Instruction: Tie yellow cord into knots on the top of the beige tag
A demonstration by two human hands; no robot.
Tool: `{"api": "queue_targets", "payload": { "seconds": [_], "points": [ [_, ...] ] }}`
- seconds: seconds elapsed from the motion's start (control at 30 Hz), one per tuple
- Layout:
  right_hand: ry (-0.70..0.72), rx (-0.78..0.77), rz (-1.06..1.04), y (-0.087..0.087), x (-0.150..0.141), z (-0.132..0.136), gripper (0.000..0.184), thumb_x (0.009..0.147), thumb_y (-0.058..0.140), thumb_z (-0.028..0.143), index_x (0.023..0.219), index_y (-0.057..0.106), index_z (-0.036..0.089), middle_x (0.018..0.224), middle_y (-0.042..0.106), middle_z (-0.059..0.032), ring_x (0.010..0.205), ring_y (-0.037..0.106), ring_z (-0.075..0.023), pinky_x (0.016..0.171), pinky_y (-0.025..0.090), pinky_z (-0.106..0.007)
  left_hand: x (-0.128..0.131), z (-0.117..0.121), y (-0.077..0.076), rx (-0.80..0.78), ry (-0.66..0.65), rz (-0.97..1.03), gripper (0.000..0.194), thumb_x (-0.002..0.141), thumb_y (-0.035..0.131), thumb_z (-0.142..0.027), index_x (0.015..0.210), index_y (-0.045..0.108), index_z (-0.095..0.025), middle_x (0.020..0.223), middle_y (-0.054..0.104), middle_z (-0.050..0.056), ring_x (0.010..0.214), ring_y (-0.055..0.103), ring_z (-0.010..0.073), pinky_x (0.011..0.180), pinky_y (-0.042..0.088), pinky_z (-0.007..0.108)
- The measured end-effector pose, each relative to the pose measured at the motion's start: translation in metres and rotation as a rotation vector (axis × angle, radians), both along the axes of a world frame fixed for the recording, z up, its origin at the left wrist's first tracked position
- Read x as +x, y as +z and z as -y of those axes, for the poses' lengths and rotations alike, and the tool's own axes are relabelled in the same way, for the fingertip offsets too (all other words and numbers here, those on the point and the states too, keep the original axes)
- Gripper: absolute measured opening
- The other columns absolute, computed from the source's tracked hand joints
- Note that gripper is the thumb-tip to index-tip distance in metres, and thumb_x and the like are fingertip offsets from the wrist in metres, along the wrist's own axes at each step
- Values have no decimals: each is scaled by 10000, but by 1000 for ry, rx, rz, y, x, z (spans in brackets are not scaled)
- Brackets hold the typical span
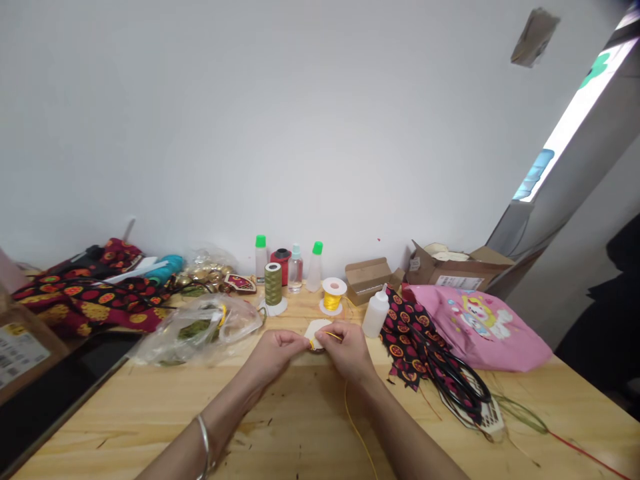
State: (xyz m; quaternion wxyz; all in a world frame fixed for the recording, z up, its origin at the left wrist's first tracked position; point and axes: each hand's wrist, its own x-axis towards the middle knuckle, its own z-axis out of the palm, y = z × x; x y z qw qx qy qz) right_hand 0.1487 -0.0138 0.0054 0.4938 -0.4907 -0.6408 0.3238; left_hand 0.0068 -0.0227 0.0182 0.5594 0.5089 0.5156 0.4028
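Note:
Just above the wooden tabletop [200,407], a small pale, rounded flat piece [315,328] with a darker lower edge is between my two hands. My left hand [274,357] pinches its left edge, where a bit of yellow cord shows. My right hand [350,353] is closed at the right side, its thumb pressed to the face of the piece. Yellow cord [356,427] runs through the right fingers, and a length trails down toward the front edge. The underside of the piece and some fingertips are hidden.
Behind stand a yellow cord spool [332,301], green thread cone [273,287], green-capped bottle [315,270] and white squeeze bottle [376,313]. Right: patterned fabric [407,333], black-handled scissors [465,383], pink bag [490,327]. Left: plastic bag [200,327], dark tray-like panel [65,393].

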Motion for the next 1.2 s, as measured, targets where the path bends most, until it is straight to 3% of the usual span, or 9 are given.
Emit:
{"api": "queue_targets", "payload": {
  "seconds": [0.13,0.3,0.7,1.0,1.2],
  "points": [
    [23,-39,-31,2,0,1,177,645,516,238,610,644,122,598,634,-35,561,555,-142,524,433,-218,-1,0,1,-26,-39,94,234,567,605,-350,604,638,-122,369,484,-58,342,338,46,377,234,167],
    [41,-36,-29,4,0,2,178,643,521,241,606,647,121,587,630,-42,547,549,-139,510,423,-213,-2,-2,-2,15,-57,177,246,565,625,-328,716,655,-136,663,658,26,576,526,113,539,364,192],
    [9,3,21,5,-1,2,159,632,521,206,578,645,123,570,611,-32,552,536,-130,525,406,-209,-1,-3,-5,42,-80,79,212,579,607,-324,650,647,-128,574,623,-5,507,474,89,506,322,184],
    [26,-110,-97,6,-2,2,160,616,531,226,574,642,119,564,622,-37,530,541,-135,513,423,-218,-1,2,6,-40,-73,153,240,588,608,-332,715,643,-131,531,606,-12,412,431,64,398,266,162],
    [26,-64,-56,5,-3,2,148,615,535,220,568,644,131,563,611,-27,540,535,-130,510,417,-207,-2,-3,-3,4,-92,113,268,548,629,-353,670,650,-116,601,636,23,526,500,108,507,347,191]
  ]
}}
